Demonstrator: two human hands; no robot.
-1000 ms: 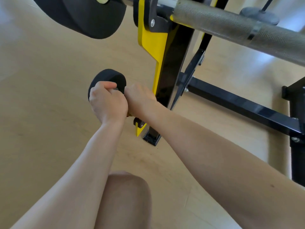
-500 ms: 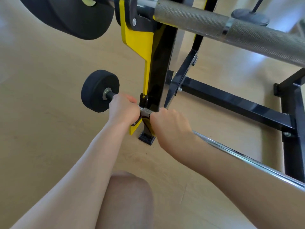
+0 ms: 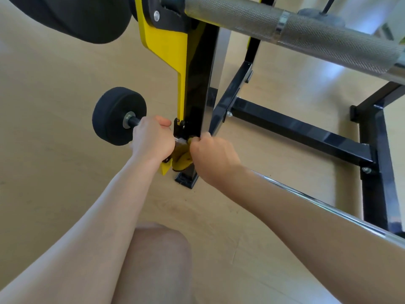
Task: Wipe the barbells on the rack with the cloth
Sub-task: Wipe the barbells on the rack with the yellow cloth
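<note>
Low on the rack, we are steadying the lower barbell, our left hand keeping a closed grip round it. At its three o'clock, our right hand is clenching the cloth against the bar for wiping.

The low barbell is gripped by the left hand and the right hand on either side of the upright, under the top barbell.

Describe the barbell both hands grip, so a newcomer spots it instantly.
Find the black-and-yellow rack upright. Near its foot sits the lower barbell, held by the left hand and right hand. Unlike the thick knurled upper barbell, it is thin, smooth chrome with a small black end weight.
</note>
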